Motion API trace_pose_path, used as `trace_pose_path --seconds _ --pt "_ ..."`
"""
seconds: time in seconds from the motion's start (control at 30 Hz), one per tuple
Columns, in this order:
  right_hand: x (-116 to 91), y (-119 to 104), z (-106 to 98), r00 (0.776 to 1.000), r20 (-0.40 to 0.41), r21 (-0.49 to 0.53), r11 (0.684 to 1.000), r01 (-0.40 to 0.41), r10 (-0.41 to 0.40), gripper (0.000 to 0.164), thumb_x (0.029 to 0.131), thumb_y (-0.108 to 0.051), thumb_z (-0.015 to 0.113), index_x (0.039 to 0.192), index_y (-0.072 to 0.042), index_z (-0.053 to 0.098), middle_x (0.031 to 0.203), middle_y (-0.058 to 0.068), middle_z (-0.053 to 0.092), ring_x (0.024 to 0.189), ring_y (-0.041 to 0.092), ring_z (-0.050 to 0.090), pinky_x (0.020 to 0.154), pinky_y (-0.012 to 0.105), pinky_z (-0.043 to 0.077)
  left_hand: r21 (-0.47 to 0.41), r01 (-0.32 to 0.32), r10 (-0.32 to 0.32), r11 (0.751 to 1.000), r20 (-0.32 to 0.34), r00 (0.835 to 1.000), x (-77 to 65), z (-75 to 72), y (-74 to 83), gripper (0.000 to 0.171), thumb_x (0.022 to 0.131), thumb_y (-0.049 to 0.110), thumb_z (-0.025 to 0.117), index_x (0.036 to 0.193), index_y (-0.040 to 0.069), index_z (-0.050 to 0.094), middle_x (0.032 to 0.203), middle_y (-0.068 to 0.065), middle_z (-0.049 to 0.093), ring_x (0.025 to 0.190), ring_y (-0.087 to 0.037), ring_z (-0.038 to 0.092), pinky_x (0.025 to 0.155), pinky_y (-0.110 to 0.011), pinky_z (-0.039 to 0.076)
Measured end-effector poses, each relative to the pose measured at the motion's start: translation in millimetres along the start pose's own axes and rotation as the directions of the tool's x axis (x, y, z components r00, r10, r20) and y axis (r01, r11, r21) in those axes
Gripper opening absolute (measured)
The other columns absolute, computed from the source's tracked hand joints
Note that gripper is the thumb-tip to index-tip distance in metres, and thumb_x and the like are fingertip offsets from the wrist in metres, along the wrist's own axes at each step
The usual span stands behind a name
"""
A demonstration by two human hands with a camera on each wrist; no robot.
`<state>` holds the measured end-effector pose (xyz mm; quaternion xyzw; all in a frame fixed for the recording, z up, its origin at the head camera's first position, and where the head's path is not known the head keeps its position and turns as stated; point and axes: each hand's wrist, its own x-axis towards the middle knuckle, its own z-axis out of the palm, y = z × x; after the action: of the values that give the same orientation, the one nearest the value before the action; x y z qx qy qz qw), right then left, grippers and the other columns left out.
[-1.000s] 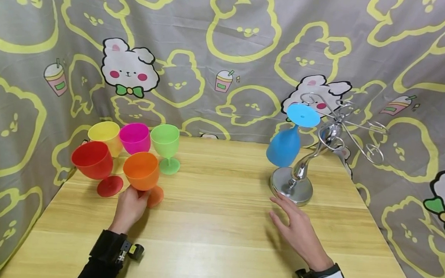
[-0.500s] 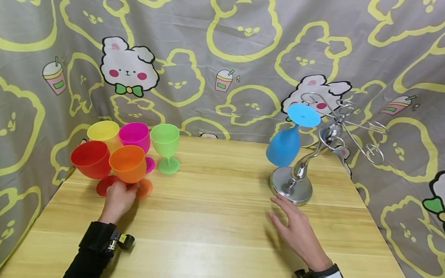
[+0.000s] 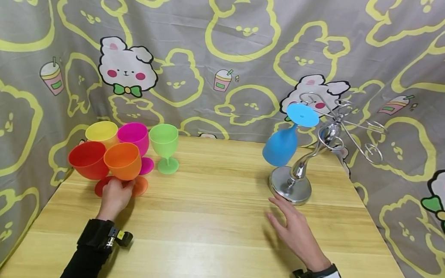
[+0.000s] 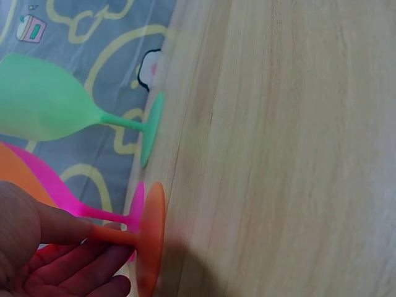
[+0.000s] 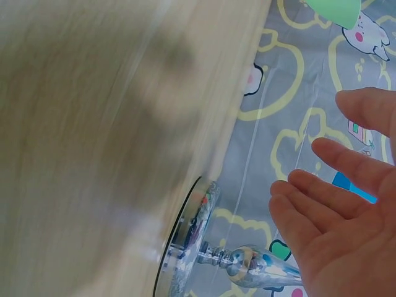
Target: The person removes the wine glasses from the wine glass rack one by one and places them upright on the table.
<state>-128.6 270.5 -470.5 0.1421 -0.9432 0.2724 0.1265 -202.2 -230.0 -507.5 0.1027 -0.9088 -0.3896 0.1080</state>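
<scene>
My left hand (image 3: 115,198) pinches the stem of an orange goblet (image 3: 123,162), which stands upright. In the left wrist view, the thumb and fingers lie on its stem just behind the round foot (image 4: 152,241). Whether that foot touches the table cannot be told. Close beside it are a red goblet (image 3: 89,160), a yellow goblet (image 3: 102,134), a magenta goblet (image 3: 134,137) and a light green goblet (image 3: 163,140). My right hand (image 3: 297,234) holds nothing, fingers extended near the base of a chrome goblet rack (image 3: 299,170). A blue goblet (image 3: 281,147) hangs tilted, upside down, from the rack.
The rack's other curled wire arms (image 3: 363,123) spread to the right. A wooden table (image 3: 208,224) lies under everything. Grey patterned curtains (image 3: 199,21) close off the back and both sides. Bare tabletop lies between the goblet cluster and the rack.
My left hand has moved left and slightly back with the orange goblet, bringing it nearer the red one. The magenta goblet's foot has come into sight. My right hand has stayed in place.
</scene>
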Motion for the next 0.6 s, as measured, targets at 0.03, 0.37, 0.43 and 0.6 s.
trace_pose_path --seconds 0.03,0.37,0.43,0.6 --pt "0 0 0 1.000 0.001 0.000 1.000 -0.002 0.002 0.045 0.099 -0.011 0.078 0.141 0.001 0.066 0.155 0.029 0.057 0.139 0.052 0.058 0.114 0.068 0.049 -0.006 0.009 -0.009 1.000 -0.001 1.000 -1.3 -1.0 1.7 0.034 0.100 0.020 0.067 0.116 -0.009 0.071 0.121 -0.037 0.071 0.114 -0.059 0.060 0.104 -0.071 0.045" --pt "0 -1 1 1.000 0.005 -0.007 1.000 -0.004 0.004 0.047 0.099 -0.012 0.078 0.142 0.002 0.065 0.156 0.027 0.057 0.139 0.050 0.058 0.113 0.067 0.051 -0.145 0.131 -0.120 0.981 0.084 0.989 -28.3 -18.4 20.7 0.048 0.107 0.014 0.065 0.151 -0.004 0.056 0.150 -0.030 0.060 0.141 -0.048 0.059 0.122 -0.059 0.045" --pt "0 -1 1 1.000 0.008 -0.004 1.000 -0.002 0.002 0.047 0.099 -0.011 0.078 0.142 0.002 0.065 0.157 0.027 0.057 0.140 0.051 0.058 0.113 0.067 0.051 -0.150 0.143 -0.129 0.978 0.104 0.986 -35.6 -22.0 22.7 0.052 0.108 0.013 0.064 0.154 -0.006 0.051 0.155 -0.031 0.055 0.143 -0.049 0.057 0.120 -0.057 0.048" --pt "3 -5 3 1.000 0.011 0.009 1.000 0.008 -0.008 0.048 0.099 -0.011 0.078 0.143 0.003 0.064 0.157 0.028 0.056 0.140 0.051 0.058 0.114 0.067 0.050 -0.046 0.124 -0.115 0.991 0.166 0.979 -56.9 -27.3 33.6 0.058 0.109 0.019 0.063 0.157 -0.010 0.046 0.155 -0.035 0.054 0.138 -0.053 0.057 0.114 -0.064 0.050"
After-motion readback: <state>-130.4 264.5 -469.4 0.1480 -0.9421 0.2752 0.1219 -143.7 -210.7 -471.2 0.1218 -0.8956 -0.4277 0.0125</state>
